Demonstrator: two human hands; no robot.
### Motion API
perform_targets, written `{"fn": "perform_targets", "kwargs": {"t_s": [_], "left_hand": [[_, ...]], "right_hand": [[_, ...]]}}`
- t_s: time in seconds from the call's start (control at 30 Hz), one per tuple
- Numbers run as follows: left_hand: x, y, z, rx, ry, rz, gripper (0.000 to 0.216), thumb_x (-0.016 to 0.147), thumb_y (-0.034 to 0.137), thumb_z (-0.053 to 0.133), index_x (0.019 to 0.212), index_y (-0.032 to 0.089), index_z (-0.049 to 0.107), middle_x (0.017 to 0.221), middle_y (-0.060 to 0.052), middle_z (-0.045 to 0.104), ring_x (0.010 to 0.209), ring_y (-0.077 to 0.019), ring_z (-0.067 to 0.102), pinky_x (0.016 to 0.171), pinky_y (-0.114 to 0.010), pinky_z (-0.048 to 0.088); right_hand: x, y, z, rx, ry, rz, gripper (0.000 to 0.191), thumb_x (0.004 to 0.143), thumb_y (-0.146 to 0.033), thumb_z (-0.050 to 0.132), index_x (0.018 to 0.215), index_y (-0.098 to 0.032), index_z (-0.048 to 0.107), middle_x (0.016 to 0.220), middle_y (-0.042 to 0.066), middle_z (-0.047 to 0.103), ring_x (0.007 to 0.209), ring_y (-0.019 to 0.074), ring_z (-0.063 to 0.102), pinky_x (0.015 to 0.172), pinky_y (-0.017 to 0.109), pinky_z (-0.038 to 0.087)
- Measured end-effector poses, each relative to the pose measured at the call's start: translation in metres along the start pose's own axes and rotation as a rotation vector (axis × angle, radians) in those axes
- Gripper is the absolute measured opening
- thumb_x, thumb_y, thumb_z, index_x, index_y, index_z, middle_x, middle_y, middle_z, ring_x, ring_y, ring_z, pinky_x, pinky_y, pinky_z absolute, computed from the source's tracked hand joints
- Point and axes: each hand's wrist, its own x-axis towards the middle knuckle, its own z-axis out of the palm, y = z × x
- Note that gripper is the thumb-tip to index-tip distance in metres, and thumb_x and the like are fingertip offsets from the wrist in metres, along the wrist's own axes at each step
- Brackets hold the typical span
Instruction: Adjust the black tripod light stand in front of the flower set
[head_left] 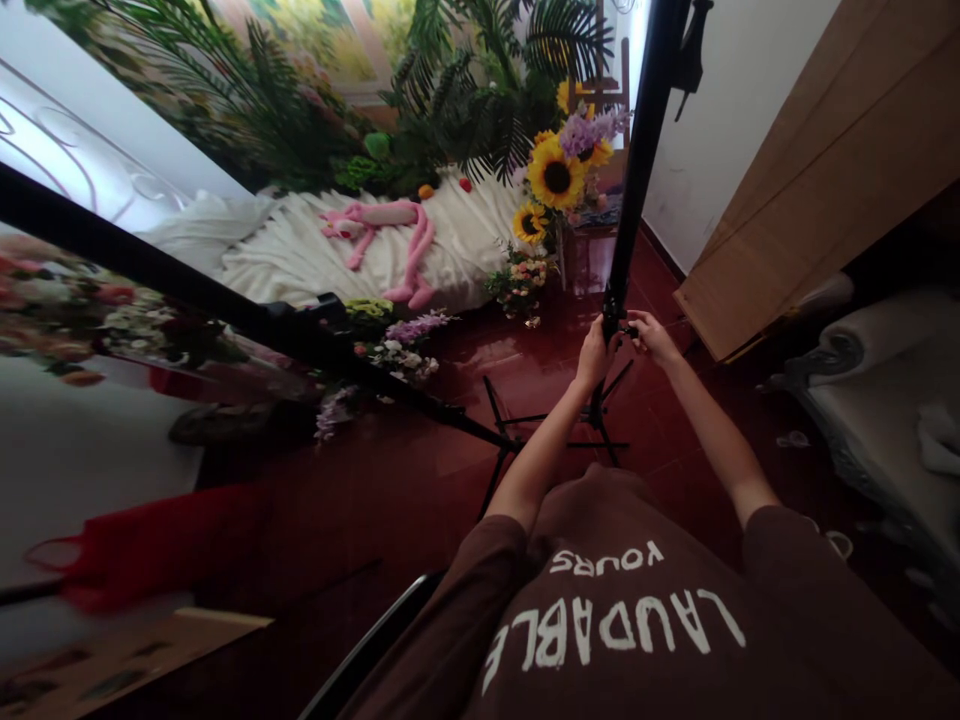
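Observation:
A black upright stand (632, 200) with splayed legs rises in front of me on the right. Around its pole, near a joint low on the shaft, my left hand (595, 352) is closed. My right hand (652, 336) pinches a small black knob (628, 330) that sticks out from the same joint. A clamp-like black fitting (691, 60) hangs higher up by the pole. To the left, a second black stand (315, 340) slants across the view, its legs standing on the floor close to the first stand's legs.
A white draped couch (465, 225) holds a pink plush toy (382, 240). Sunflowers (556, 172) and palm leaves stand behind. Brown boards (810, 180) lean at the right wall, near a pale sofa (892, 400). A red bag (157, 545) lies left on the dark red floor (420, 480).

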Motion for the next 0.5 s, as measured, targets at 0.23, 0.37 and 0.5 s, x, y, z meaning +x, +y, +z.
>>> {"fn": "perform_targets", "kwargs": {"t_s": [0.23,0.37,0.5], "left_hand": [[-0.004,0.0,-0.004,-0.055,-0.003,0.027,0.053,0.095,0.046,0.048,0.139,0.017,0.043,0.135,-0.019,0.057,0.126,-0.0238,0.057,0.105,-0.039,0.046],[-0.045,-0.023,-0.018,-0.055,-0.042,-0.113,0.051,0.098,0.051,0.038,0.128,0.014,0.055,0.129,-0.019,0.059,0.122,-0.0216,0.059,0.104,-0.038,0.047],[-0.117,-0.058,-0.048,0.058,-0.02,-0.493,0.058,0.097,0.058,0.035,0.123,0.011,0.056,0.123,-0.021,0.063,0.12,-0.0245,0.06,0.104,-0.039,0.046]], "right_hand": [[-0.005,-0.004,0.008,0.221,0.03,0.115,0.012,0.088,-0.026,0.056,0.098,-0.022,0.055,0.048,-0.012,0.046,0.031,0.0036,0.034,0.035,0.015,0.026],[-0.018,0.016,0.016,0.326,0.148,0.078,0.02,0.089,-0.041,0.06,0.092,-0.023,0.052,0.053,-0.009,0.055,0.04,0.0063,0.05,0.042,0.016,0.041],[-0.037,0.048,0.027,0.392,0.167,0.182,0.009,0.093,-0.031,0.054,0.089,-0.023,0.052,0.054,-0.006,0.06,0.042,0.0084,0.055,0.046,0.019,0.048]]}}
